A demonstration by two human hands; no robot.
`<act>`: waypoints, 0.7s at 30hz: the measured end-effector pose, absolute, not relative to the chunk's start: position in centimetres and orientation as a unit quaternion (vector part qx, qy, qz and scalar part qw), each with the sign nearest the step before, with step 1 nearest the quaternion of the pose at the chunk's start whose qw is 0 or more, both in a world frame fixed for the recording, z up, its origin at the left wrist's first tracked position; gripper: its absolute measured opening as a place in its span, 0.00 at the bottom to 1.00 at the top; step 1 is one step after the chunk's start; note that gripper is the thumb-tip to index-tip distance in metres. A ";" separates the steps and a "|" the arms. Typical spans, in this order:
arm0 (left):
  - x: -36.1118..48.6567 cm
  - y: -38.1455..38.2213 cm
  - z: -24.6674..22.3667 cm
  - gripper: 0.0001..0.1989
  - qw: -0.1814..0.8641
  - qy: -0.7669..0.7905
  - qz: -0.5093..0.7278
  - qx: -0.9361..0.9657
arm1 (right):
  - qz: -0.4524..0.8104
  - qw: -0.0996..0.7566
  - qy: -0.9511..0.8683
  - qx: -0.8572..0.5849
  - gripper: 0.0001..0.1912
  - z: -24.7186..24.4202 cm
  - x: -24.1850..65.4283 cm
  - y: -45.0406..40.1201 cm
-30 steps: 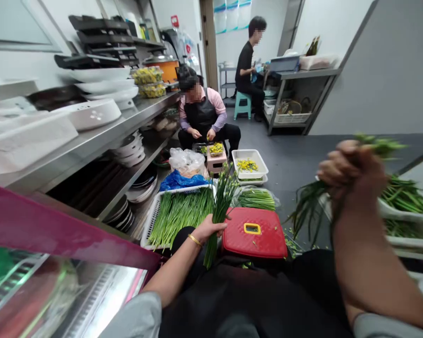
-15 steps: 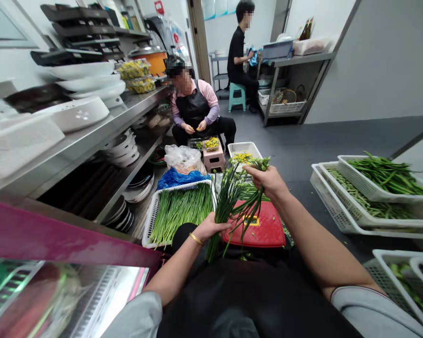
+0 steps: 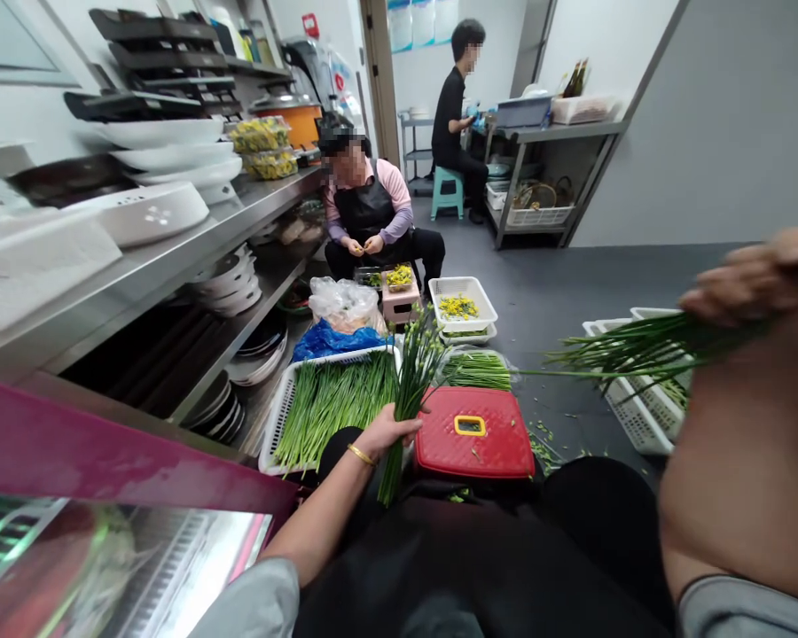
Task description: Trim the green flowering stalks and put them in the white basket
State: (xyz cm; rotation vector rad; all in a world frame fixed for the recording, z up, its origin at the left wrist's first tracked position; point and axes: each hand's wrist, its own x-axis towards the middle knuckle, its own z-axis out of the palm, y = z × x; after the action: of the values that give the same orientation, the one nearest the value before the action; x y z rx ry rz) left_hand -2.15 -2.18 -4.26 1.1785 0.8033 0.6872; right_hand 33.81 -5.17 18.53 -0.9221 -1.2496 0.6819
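My left hand point(image 3: 387, 431) is closed round an upright bunch of flowering chives point(image 3: 413, 372), its pale buds spreading at the top. Far to the right, my right hand point(image 3: 754, 279), smeared by motion, grips a second bunch of green stalks point(image 3: 629, 350) that points leftward, one long stalk sticking out. Between my hands sits a red lidded box point(image 3: 505, 443) with a yellow-framed window. Left of my left hand, a white basket point(image 3: 280, 434) holds many trimmed green stems point(image 3: 339, 403). Behind the red box lies another pile of green stems point(image 3: 477, 370).
White crates point(image 3: 645, 425) stand at the right, partly behind my right arm. A steel shelf point(image 3: 239, 217) with dishes runs along the left. Ahead, a co-worker point(image 3: 372, 208) sits by a white basket of yellow flowers point(image 3: 458, 307). Another person point(image 3: 453, 124) sits farther back.
My right hand has swung from near the left hand out to the far right, carrying its stalks away from the bunch. My left hand has shifted slightly left, still holding its chives.
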 end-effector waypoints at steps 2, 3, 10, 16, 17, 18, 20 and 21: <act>-1.7 -2.1 -4.3 0.30 0.688 0.383 0.323 0.524 | 0.398 0.682 -0.501 -0.354 0.26 17.5 31.3 -5.1; -1.6 -2.1 -4.3 0.30 0.681 0.397 0.331 0.518 | 0.444 0.676 -0.485 -0.334 0.26 17.2 30.2 -5.2; -2.6 -1.8 -2.7 0.29 0.687 0.398 0.320 0.517 | 0.498 0.661 -0.441 -0.347 0.24 18.5 28.6 -5.3; -2.1 -3.1 -1.5 0.28 0.736 0.324 0.279 0.525 | 0.571 0.612 -0.383 -0.390 0.25 13.3 23.6 -0.8; -2.0 -3.5 -1.4 0.28 0.746 0.313 0.273 0.520 | 0.570 0.608 -0.388 -0.395 0.25 12.4 22.8 -0.3; -1.9 -3.9 -1.3 0.28 0.755 0.303 0.266 0.517 | 0.571 0.600 -0.393 -0.400 0.25 11.7 22.1 0.1; -1.9 -4.5 -1.1 0.27 0.768 0.285 0.256 0.513 | 0.579 0.577 -0.408 -0.406 0.25 11.0 21.2 0.5; -1.9 -4.7 -1.1 0.27 0.774 0.276 0.250 0.512 | 0.586 0.564 -0.417 -0.406 0.25 10.9 20.9 0.5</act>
State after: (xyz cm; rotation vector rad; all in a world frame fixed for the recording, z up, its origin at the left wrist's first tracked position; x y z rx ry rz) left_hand -1.88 -4.68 -1.07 1.1093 0.5988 0.5421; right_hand 20.91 0.52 10.90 -0.9548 -0.9803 1.3788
